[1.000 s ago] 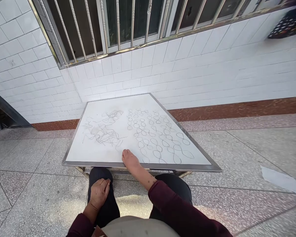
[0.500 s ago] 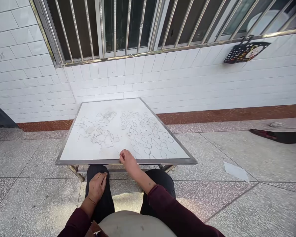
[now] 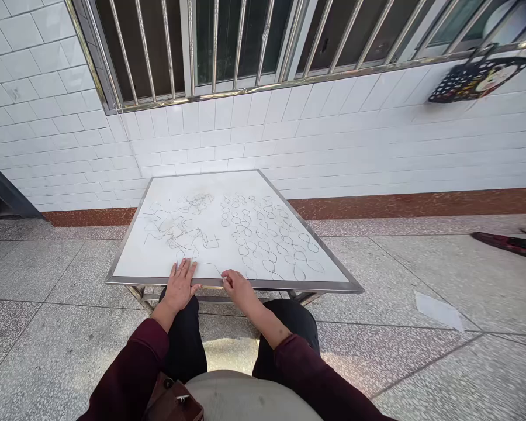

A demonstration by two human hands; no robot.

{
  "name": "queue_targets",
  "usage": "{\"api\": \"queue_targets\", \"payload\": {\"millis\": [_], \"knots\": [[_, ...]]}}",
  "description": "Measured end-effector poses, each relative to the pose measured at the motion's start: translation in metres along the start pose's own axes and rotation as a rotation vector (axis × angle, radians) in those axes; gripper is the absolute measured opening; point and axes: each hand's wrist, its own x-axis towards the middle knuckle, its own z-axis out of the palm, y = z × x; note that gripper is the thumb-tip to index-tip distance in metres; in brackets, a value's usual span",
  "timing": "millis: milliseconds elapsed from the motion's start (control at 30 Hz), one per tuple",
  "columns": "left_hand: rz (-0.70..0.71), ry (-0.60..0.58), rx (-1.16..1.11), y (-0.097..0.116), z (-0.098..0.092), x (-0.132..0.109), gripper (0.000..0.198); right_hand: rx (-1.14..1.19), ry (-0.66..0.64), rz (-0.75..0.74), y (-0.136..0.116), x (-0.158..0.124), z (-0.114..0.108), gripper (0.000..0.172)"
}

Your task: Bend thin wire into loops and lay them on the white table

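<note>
A low white table with a metal rim stands before my knees, its top covered in pencil scribbles on the left and chains of loops on the right. My left hand lies flat on the near edge, fingers spread. Beside it, my right hand is pinched shut at the same edge on something small and thin that I cannot make out. Both sleeves are dark red.
A white tiled wall with a barred window rises just behind the table. A black patterned fan or bag hangs from the sill at right. A dark shoe and a paper scrap lie on the speckled floor.
My left hand has come up from my knee and now rests flat on the table's near edge. My right hand stays at the edge, pinched. The view shifted slightly.
</note>
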Motion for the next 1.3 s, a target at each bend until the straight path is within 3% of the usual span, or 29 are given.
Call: {"api": "queue_targets", "payload": {"millis": [333,467,600,767,967,1000,1100,1300], "knots": [[-0.139,0.062,-0.187,-0.023,0.002,0.039,0.066,0.149,-0.207,0.185,0.008,-0.002,-0.025,0.022],[-0.198,0.153,-0.337,-0.032,-0.002,0.047,0.051,0.233,-0.217,0.199,0.008,-0.007,-0.027,0.021],[-0.318,0.306,-0.509,-0.032,-0.01,0.038,0.04,0.328,-0.189,0.174,0.007,-0.014,-0.026,0.023],[-0.526,0.51,-0.792,0.008,-0.015,0.008,0.046,0.457,-0.067,0.123,-0.01,-0.03,-0.03,0.032],[-0.594,0.448,-1.185,0.078,-0.038,-0.018,0.049,0.501,0.074,0.007,-0.037,-0.053,-0.031,0.029],[-0.618,0.436,-1.381,0.084,-0.045,-0.019,0.049,0.478,0.08,-0.016,-0.039,-0.057,-0.03,0.028],[-0.714,0.486,-1.682,0.091,-0.064,-0.017,0.045,0.368,0.116,-0.096,-0.038,-0.068,-0.027,0.026],[-0.717,0.523,-1.809,0.093,-0.085,-0.025,0.039,0.284,0.187,-0.112,-0.03,-0.081,-0.022,0.026]]}}
